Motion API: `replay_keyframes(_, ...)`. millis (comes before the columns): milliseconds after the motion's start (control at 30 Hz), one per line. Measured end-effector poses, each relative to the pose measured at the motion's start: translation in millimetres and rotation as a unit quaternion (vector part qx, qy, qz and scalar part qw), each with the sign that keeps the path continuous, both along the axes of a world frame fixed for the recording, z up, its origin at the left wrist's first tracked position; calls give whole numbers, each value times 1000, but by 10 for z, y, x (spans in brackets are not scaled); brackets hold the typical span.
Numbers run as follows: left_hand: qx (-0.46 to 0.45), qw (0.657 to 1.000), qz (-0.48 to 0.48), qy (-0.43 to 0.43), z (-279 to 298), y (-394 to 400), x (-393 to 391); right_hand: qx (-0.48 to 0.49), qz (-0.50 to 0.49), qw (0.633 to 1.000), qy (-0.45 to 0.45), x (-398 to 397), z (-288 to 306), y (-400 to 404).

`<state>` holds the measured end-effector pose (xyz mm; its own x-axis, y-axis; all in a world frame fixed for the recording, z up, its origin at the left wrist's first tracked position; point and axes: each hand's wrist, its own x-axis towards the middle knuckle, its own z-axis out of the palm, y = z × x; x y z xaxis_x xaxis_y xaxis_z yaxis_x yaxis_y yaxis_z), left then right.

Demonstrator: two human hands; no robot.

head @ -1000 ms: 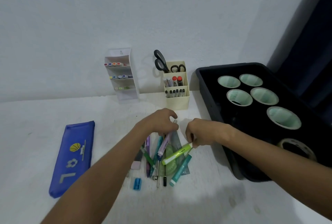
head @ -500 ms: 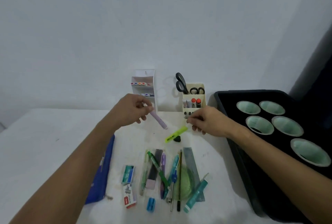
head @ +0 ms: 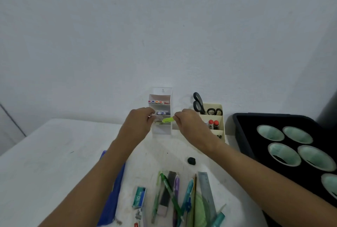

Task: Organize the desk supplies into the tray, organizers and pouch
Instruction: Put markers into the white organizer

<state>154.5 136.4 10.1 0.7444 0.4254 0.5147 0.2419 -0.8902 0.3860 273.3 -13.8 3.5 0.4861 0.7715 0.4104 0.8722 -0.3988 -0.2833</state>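
The white tiered organizer (head: 161, 110) stands against the wall with markers in its upper shelves. My left hand (head: 138, 123) curls its fingers at the lowest shelf, around a pale purple highlighter (head: 159, 121) that is mostly hidden. Just to the right, my right hand (head: 189, 123) pinches a lime green highlighter (head: 167, 120) whose tip points into the same shelf. Loose pens (head: 171, 192), a steel ruler (head: 206, 190) and a staples box (head: 139, 197) lie on the white desk (head: 54, 154) in front of me. My left forearm partly covers the blue pouch (head: 112, 195).
A cream organizer (head: 218, 117) with black scissors (head: 198, 103) and red-capped tubes (head: 213, 123) stands behind my right hand. The black tray (head: 242, 135) on the right holds several tape rolls (head: 270, 133). A small black lump (head: 191, 160) lies mid-desk.
Both hands lifted a highlighter each from the pile and carried them away from me to the white organizer. The view tilted up with them.
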Motion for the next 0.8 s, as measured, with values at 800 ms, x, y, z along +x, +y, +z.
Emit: replay_keyframes(800, -15, 996, -13, 84, -600, 162, 488, -32, 4, 998, 46, 238, -627, 642)
